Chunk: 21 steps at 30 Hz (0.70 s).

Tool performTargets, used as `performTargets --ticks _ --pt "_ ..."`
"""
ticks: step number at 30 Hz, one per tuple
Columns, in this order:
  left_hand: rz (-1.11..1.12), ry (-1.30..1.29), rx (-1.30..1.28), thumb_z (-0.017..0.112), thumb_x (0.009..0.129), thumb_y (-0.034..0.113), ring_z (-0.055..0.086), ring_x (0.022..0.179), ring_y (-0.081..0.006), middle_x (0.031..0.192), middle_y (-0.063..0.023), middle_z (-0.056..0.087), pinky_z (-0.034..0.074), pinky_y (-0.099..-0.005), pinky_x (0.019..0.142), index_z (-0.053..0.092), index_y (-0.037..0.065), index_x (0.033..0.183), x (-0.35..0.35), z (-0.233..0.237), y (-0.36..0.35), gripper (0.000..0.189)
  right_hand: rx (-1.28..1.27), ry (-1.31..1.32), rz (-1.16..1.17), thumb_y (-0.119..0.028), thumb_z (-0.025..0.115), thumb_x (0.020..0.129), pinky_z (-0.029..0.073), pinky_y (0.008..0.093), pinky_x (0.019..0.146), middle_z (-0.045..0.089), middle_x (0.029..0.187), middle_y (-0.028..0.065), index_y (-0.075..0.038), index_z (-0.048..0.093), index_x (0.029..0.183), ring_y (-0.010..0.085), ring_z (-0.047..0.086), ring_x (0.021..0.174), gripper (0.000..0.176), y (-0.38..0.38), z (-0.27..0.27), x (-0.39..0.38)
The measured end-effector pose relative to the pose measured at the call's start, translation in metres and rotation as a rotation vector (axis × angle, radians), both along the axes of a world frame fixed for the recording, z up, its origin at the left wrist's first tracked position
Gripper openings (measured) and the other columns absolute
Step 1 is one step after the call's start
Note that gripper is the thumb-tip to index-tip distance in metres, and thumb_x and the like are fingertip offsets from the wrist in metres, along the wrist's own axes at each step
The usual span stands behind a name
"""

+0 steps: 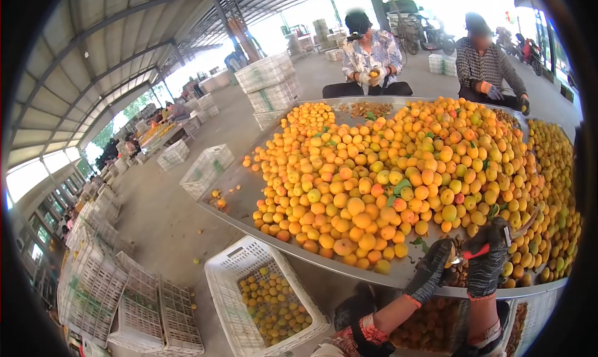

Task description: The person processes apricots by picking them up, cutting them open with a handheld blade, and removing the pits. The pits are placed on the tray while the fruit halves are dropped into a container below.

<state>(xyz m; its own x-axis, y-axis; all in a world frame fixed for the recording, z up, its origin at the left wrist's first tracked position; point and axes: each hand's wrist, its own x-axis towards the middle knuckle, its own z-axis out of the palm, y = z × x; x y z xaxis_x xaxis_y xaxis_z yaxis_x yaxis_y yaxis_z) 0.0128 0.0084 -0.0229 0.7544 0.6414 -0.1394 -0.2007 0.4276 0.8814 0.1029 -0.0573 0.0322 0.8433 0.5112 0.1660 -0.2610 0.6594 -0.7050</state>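
Note:
At the near edge of the metal table [299, 248], both my hands wear dark patterned gloves. My left hand [431, 271] is closed around a small orange fruit, of which only a part shows. My right hand [487, 257] grips a tool with a red part [476, 253], its metal end touching the fruit. A curved pale piece [526, 223] sticks out beyond my right hand; I cannot make out what it is. A large heap of orange and yellow apricots [374, 183] covers much of the table just beyond my hands.
A white crate [218, 276] with apricots stands on the floor left of my legs. More crates [93, 288] are stacked at the far left. Across the table sit two people [374, 52] [489, 64], one holding a fruit. Tall stacked crates [268, 83] stand behind the table.

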Motion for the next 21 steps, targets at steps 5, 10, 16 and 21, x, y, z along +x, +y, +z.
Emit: performTargets --ticks 5,10,16,21 --pt "0.107 -0.177 -0.361 0.047 0.089 0.038 0.058 0.070 -0.0132 0.088 -0.0016 0.060 0.051 -0.0245 0.060 0.056 0.007 0.102 0.020 -0.028 0.000 0.035 -0.024 0.086 -0.010 -0.022 0.060 0.082 0.034 0.0233 0.042 0.043 0.063 -0.0059 -0.018 0.049 0.093 0.0064 0.042 0.050 0.016 0.001 -0.005 -0.012" --pt "0.047 -0.194 -0.631 0.044 0.089 0.045 0.060 0.068 -0.0245 0.081 -0.0140 0.059 0.053 -0.0344 0.063 0.050 0.001 0.100 0.005 0.021 -0.006 0.045 0.089 0.020 0.015 -0.017 0.057 0.084 0.034 0.0239 0.041 0.042 0.060 -0.0031 -0.015 0.047 0.106 0.0087 0.040 0.047 0.024 0.000 0.004 0.002" --pt "-0.062 -0.043 0.235 0.044 0.089 0.044 0.056 0.089 -0.0216 0.100 -0.0119 0.055 0.048 -0.0344 0.078 0.047 0.002 0.105 0.009 -0.013 -0.002 0.045 -0.287 -0.456 -0.311 -0.018 0.061 0.082 0.042 0.0266 0.047 0.047 0.069 -0.0002 -0.013 0.047 0.105 0.0121 0.048 0.056 0.027 0.008 -0.010 0.003" --pt "-0.039 -0.284 -0.477 0.040 0.092 0.031 0.052 0.087 -0.0191 0.098 -0.0087 0.054 0.045 -0.0301 0.078 0.045 0.003 0.105 0.011 -0.024 -0.002 0.031 0.061 -0.036 -0.055 -0.016 0.062 0.082 0.050 0.0306 0.061 0.054 0.087 0.0046 -0.009 0.048 0.107 0.0154 0.055 0.072 0.030 -0.001 -0.020 -0.008"
